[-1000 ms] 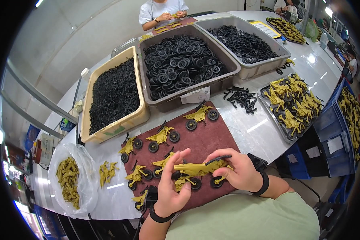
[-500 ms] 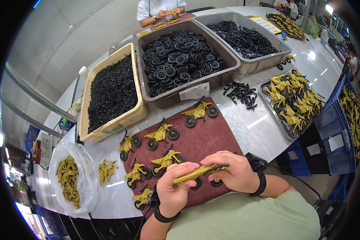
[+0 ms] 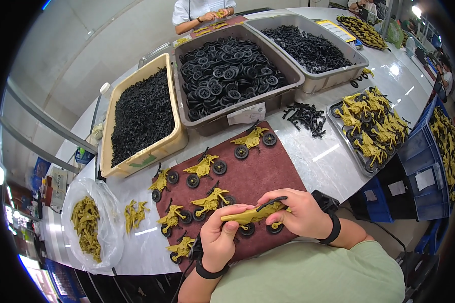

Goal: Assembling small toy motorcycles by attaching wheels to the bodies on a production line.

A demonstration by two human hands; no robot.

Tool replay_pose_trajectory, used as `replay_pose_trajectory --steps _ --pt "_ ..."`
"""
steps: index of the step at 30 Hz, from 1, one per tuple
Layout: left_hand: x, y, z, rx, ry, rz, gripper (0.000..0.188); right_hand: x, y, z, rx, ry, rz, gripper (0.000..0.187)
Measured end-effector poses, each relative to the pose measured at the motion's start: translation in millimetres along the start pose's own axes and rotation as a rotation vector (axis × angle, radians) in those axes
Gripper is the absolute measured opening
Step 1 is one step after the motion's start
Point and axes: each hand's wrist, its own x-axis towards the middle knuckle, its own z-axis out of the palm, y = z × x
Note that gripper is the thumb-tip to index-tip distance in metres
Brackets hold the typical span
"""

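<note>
Between my two hands, above the mat, is a yellow toy motorcycle body (image 3: 248,217) with a black handlebar piece (image 3: 272,202) along its top. My left hand (image 3: 218,241) pinches the body's left end between thumb and fingers. At the other end, my right hand (image 3: 304,218) grips the body close to the handlebar piece. Just below lie black wheels (image 3: 246,230), partly hidden by the hands and the toy. Several yellow toy motorcycles (image 3: 201,166) with black wheels rest in rows on the dark red mat (image 3: 268,174).
Ahead stand a cream bin (image 3: 176,118) of small black parts, a brown bin (image 3: 293,83) of wheels and a grey bin (image 3: 361,63) of black pieces. Left is a plastic bag (image 3: 111,237) of yellow parts; right, a metal tray (image 3: 333,113) of toy motorcycles. A co-worker (image 3: 202,12) sits opposite.
The toy body has turned in my hands, showing more of its side. Its handlebar piece now slants up to the right. My right fingers have shifted on it.
</note>
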Motion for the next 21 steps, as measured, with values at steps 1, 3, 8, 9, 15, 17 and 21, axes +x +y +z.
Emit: replay_pose_trajectory --steps 1,3,8,9,15,17,21 --pt "-1.2 0.6 -2.2 0.002 -0.023 -0.025 0.038 1.1 -1.1 -2.3 0.003 -0.005 -0.002 0.035" --pt "-0.8 3.2 -7.5 0.071 -0.026 -0.127 0.039 7.5 -1.3 -9.2 0.030 -0.090 0.105 0.029" --pt "-5.1 18.6 -27.4 0.318 0.021 -0.199 0.040 30.8 46.8 -24.0 -0.063 -0.037 0.335 0.031" --pt "-8.0 21.5 -41.5 0.380 0.021 -0.228 0.032 33.9 56.4 -26.0 -0.178 -0.072 0.364 0.032" --pt "-38.7 19.2 -159.2 1.121 0.542 -0.156 0.022 26.9 67.3 -11.4 -0.738 0.027 0.286 0.035" --pt "-59.7 7.2 -210.7 1.350 0.652 -0.134 0.023 33.1 56.8 -6.2 -0.857 0.081 0.222 0.037" --pt "-85.8 -7.1 -284.1 1.586 0.806 -0.269 0.025 43.0 35.8 8.8 -0.721 0.053 0.207 0.024"
